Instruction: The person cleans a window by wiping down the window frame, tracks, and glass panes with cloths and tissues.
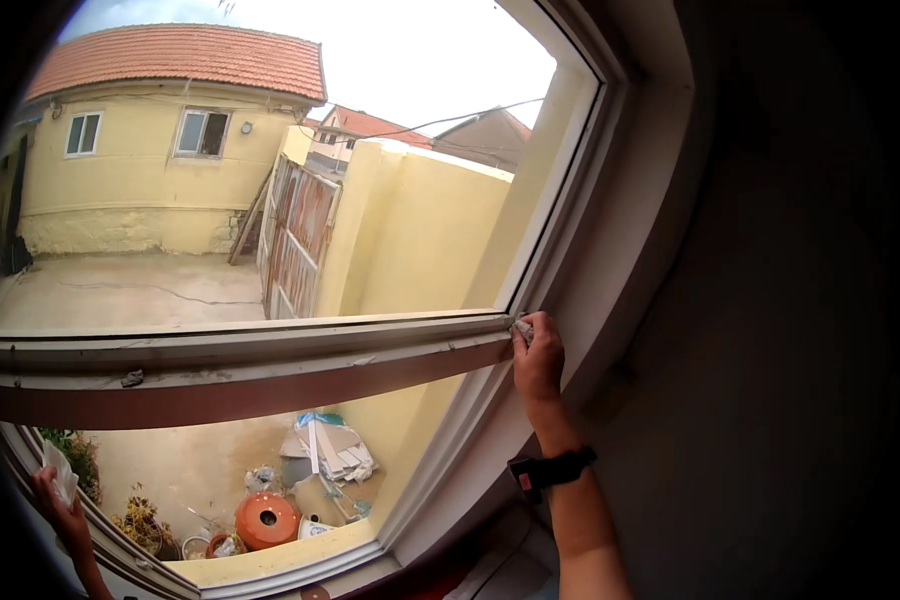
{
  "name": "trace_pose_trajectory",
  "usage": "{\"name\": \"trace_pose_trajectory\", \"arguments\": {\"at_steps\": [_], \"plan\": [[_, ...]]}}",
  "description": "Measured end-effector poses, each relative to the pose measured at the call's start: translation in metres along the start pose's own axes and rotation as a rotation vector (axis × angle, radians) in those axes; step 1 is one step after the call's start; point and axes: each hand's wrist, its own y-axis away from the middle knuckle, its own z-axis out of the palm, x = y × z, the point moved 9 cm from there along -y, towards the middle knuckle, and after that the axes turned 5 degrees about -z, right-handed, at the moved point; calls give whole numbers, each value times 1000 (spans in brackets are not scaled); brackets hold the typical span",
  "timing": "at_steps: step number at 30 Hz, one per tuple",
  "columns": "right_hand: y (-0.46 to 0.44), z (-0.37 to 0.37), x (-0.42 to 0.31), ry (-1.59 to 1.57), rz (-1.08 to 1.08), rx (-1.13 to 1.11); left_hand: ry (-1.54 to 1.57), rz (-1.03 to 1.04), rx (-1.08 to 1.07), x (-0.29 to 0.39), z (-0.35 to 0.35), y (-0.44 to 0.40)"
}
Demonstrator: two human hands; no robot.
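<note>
My right hand (pixel 539 358) is closed around a small grey crumpled wad (pixel 524 331), possibly paper or cloth. It presses at the right end of the window's horizontal rail (pixel 270 350), by the corner with the side frame (pixel 570 205). Low at the left, my left hand (pixel 62 508) grips a white crumpled tissue (pixel 61 468) beside the lower left window frame. A small dark grey scrap (pixel 132 379) lies on the rail's ledge, and a pale flake (pixel 366 361) sits farther right along it. Part of my left hand falls in the dark edge of the view.
Outside the glass is a yard with a rusty metal gate (pixel 298 228), a yellow wall (pixel 410 230) and a tiled-roof house (pixel 150 130). Below stand an orange round pot (pixel 260 520), stacked boards (pixel 340 448) and plants (pixel 142 522). A dark wall (pixel 760 330) is at right.
</note>
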Motion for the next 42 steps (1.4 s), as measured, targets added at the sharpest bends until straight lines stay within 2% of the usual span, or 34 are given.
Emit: {"name": "trace_pose_trajectory", "arguments": {"at_steps": [5,7,8,10,14,16,18,20,22,23,24,26,27,30,31,34,36,38,42], "plan": [[0,-6,0,-45,14,-52,-8,3,-14,7,0,3],[1,-3,6,-254,200,-182,29,-1,-26,1,2,4],[3,-2,5,-255,199,-181,46,-4,-23,1,2,3],[1,0,-14,-182,53,-133,79,-8,-16,3,2,2],[5,1,-32,-244,138,-138,87,-30,-17,6,1,2],[5,-1,-45,-263,84,-133,162,-83,-30,6,2,3],[2,-4,-67,-299,-31,-168,161,-100,-39,5,-2,4],[2,-6,-58,-366,-31,-229,163,-126,-49,-1,-5,5],[1,-8,-58,-333,-160,-277,62,-70,40,-7,-15,12],[1,-8,-51,-282,-215,-261,147,-109,-49,-11,-17,12],[2,-9,-45,-285,-221,-261,234,-146,-138,-16,-15,13],[4,-2,-27,-343,-80,-286,167,-97,-112,-16,-23,17],[4,-4,-31,-282,-137,-244,146,-72,-125,-13,-25,18],[12,8,-45,-355,-119,-219,128,-12,-175,-14,-28,15],[12,-4,-79,-263,-273,-125,133,7,-196,-17,-26,14],[19,-5,-111,-260,-254,-45,33,74,-196,-19,-22,13],[19,-8,-105,-250,-232,-46,96,38,-284,-23,-14,10],[17,-3,-102,-369,-255,-119,38,84,-113,-35,-17,16],[13,-5,-59,-279,-241,-116,48,108,-96,-30,-21,14]]}}
